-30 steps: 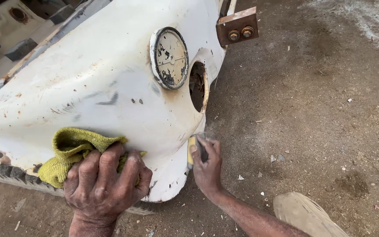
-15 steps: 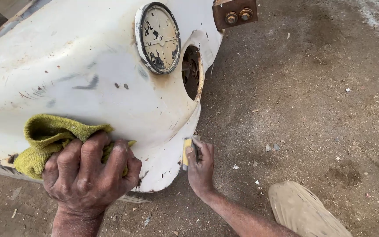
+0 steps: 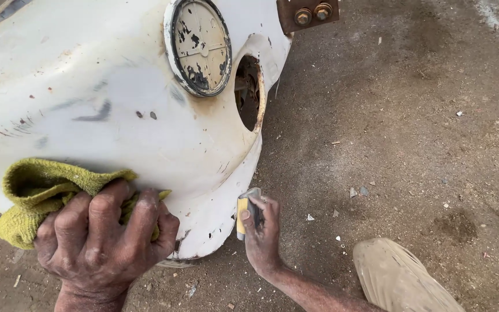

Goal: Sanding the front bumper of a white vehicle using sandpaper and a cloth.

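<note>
Only the head view is given, looking down on a white, chipped sheet-metal body panel (image 3: 105, 110) that fills the left and far part of the scene above a dusty dirt floor (image 3: 411, 144).

At the near left, the left hand (image 3: 102, 237) is seen with its fingers curled shut over a bunched yellow-green cloth (image 3: 47, 193). The cloth is pressed flat against the lower face of the panel; most of it bulges out to the left of and beyond the knuckles, while its right end is covered by the fingers.

Right of that, near the panel's lower right edge, the right hand (image 3: 261, 231) is closed around a small folded piece of sandpaper (image 3: 244, 214), yellowish on its outer face. The sandpaper is pinched between thumb and fingers at the far tip of the hand and is held touching the curved rim of the panel, just below a rust-edged oval opening (image 3: 249, 92).

Farther up the panel, a round, worn gauge-like dial (image 3: 199, 46) with a dark rim is set just left of the opening. At the far edge, a rusty bracket (image 3: 307, 14) with two bolts is visible. At the near right, a dusty shoe (image 3: 399, 277) rests on the floor, beside the right forearm.
</note>
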